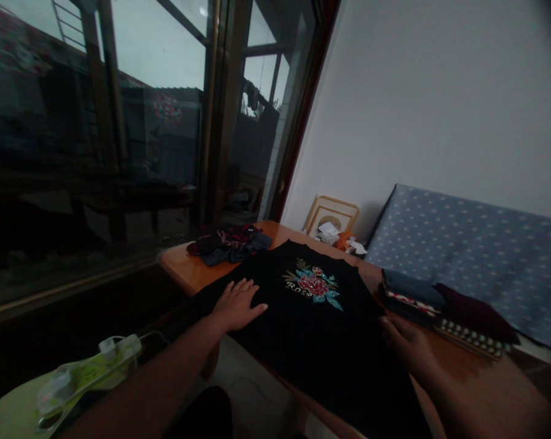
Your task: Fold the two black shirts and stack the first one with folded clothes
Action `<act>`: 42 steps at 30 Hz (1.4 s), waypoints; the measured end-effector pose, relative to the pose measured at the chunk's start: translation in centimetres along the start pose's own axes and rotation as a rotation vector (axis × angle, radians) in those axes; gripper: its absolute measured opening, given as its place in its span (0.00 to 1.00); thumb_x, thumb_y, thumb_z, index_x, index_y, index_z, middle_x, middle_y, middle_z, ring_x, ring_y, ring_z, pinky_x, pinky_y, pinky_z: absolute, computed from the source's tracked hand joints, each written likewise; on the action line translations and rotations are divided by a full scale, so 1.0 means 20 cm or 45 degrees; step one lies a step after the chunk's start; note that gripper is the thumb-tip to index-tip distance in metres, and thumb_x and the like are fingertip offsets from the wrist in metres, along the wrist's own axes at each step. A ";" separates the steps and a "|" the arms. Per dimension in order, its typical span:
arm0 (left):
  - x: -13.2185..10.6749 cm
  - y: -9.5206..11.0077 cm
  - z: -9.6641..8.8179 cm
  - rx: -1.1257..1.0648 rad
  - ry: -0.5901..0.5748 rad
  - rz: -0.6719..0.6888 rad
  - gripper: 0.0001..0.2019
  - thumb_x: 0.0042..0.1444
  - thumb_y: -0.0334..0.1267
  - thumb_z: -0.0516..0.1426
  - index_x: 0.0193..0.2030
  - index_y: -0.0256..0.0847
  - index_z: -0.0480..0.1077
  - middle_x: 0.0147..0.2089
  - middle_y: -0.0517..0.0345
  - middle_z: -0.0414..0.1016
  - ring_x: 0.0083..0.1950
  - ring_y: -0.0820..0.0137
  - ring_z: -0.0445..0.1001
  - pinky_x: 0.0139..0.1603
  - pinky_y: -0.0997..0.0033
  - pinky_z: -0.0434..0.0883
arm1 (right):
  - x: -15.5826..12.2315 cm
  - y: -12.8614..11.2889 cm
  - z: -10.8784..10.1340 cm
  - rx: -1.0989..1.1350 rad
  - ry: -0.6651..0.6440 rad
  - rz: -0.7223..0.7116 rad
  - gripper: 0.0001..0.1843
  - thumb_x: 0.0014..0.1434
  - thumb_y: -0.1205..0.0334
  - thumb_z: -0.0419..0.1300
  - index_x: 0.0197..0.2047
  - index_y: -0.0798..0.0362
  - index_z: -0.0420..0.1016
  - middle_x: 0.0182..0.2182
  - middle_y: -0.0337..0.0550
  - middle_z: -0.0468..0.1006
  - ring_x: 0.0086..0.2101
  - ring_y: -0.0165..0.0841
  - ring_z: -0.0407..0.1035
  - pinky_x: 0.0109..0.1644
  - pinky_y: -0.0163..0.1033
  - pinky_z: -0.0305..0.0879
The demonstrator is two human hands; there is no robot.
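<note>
A black shirt (312, 335) is spread out over the wooden table, its lower part hanging past the near edge. On its front is a red and teal sparkling rose design with the word "ROSE". My left hand (238, 305) lies flat on the left side of the shirt, fingers stretched and thumb apart. At the shirt's right edge, my right hand (406, 341) has its fingers curled and closed on the dark fabric. The dim light hides the exact grip.
Crumpled dark clothes (229, 244) lie on the table's (183, 268) far left corner. Folded clothes (412, 289) are stacked at right. A power strip (92, 372) with plugs rests on a stool at lower left. A polka-dot cloth (467, 244) and wooden frame (332, 210) stand behind.
</note>
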State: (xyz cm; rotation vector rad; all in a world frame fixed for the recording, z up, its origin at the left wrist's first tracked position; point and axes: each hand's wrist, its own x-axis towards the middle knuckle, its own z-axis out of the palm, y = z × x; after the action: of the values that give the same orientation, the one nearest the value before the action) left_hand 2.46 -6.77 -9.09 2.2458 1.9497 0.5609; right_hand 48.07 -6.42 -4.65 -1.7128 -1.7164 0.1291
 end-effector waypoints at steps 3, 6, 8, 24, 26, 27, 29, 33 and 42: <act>0.01 -0.01 0.01 0.016 0.005 0.016 0.42 0.57 0.70 0.44 0.68 0.44 0.63 0.74 0.48 0.54 0.75 0.53 0.47 0.72 0.46 0.42 | -0.04 0.05 0.00 0.265 -0.157 0.143 0.31 0.56 0.35 0.53 0.41 0.55 0.79 0.25 0.46 0.78 0.26 0.37 0.72 0.30 0.39 0.67; 0.03 -0.02 0.03 0.071 0.021 0.015 0.42 0.58 0.70 0.43 0.69 0.43 0.62 0.74 0.48 0.54 0.75 0.53 0.47 0.72 0.46 0.42 | -0.15 0.07 -0.07 0.403 -0.067 0.210 0.30 0.56 0.35 0.55 0.41 0.55 0.79 0.24 0.43 0.75 0.26 0.34 0.69 0.30 0.37 0.64; 0.04 -0.03 0.04 0.111 0.018 0.021 0.42 0.58 0.70 0.42 0.69 0.43 0.62 0.74 0.48 0.54 0.75 0.52 0.47 0.72 0.46 0.42 | -0.26 0.10 -0.13 0.422 0.051 0.236 0.29 0.56 0.35 0.56 0.38 0.55 0.79 0.25 0.41 0.74 0.27 0.33 0.67 0.30 0.36 0.63; 0.20 -0.11 0.10 0.181 -0.096 0.056 0.48 0.54 0.72 0.44 0.72 0.39 0.58 0.74 0.44 0.52 0.74 0.45 0.47 0.70 0.38 0.44 | -0.81 0.22 -0.26 0.005 0.209 0.415 0.26 0.62 0.36 0.50 0.40 0.48 0.79 0.33 0.42 0.82 0.36 0.37 0.74 0.42 0.38 0.66; 0.21 -0.12 0.11 0.175 -0.107 0.057 0.48 0.54 0.72 0.43 0.72 0.39 0.57 0.75 0.44 0.51 0.74 0.45 0.47 0.70 0.37 0.44 | -0.81 0.19 -0.26 -0.014 0.166 0.428 0.28 0.62 0.34 0.50 0.42 0.48 0.79 0.32 0.42 0.81 0.35 0.36 0.74 0.40 0.37 0.65; 0.22 -0.13 0.12 0.173 -0.105 0.058 0.48 0.54 0.72 0.43 0.72 0.38 0.57 0.75 0.43 0.51 0.74 0.45 0.46 0.70 0.37 0.44 | -0.81 0.18 -0.27 -0.035 0.138 0.434 0.29 0.61 0.33 0.50 0.44 0.48 0.79 0.32 0.42 0.81 0.35 0.36 0.74 0.39 0.37 0.65; 0.23 -0.14 0.13 0.168 -0.097 0.057 0.48 0.55 0.72 0.43 0.71 0.37 0.58 0.74 0.43 0.51 0.74 0.45 0.46 0.70 0.37 0.44 | -0.82 0.16 -0.27 -0.084 0.079 0.437 0.30 0.59 0.33 0.53 0.49 0.48 0.78 0.34 0.43 0.80 0.35 0.36 0.74 0.38 0.37 0.64; 0.24 -0.13 0.12 0.152 -0.099 0.055 0.48 0.54 0.72 0.44 0.71 0.37 0.59 0.74 0.43 0.52 0.74 0.44 0.46 0.70 0.37 0.44 | -0.83 0.14 -0.30 -0.187 -0.012 0.314 0.33 0.55 0.35 0.60 0.55 0.50 0.76 0.40 0.46 0.79 0.39 0.37 0.72 0.42 0.37 0.63; 0.22 -0.13 0.11 0.133 -0.091 0.055 0.50 0.52 0.73 0.43 0.71 0.36 0.59 0.75 0.41 0.50 0.75 0.44 0.45 0.70 0.37 0.43 | -0.84 0.15 -0.31 -0.224 -0.146 0.229 0.25 0.51 0.37 0.64 0.42 0.48 0.80 0.35 0.41 0.76 0.34 0.33 0.69 0.38 0.35 0.61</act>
State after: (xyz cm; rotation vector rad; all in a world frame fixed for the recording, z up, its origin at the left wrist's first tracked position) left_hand 1.37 -1.64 -11.09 2.3403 1.9431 0.3868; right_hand 51.87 -23.83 -8.12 -2.0248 -1.6950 0.1650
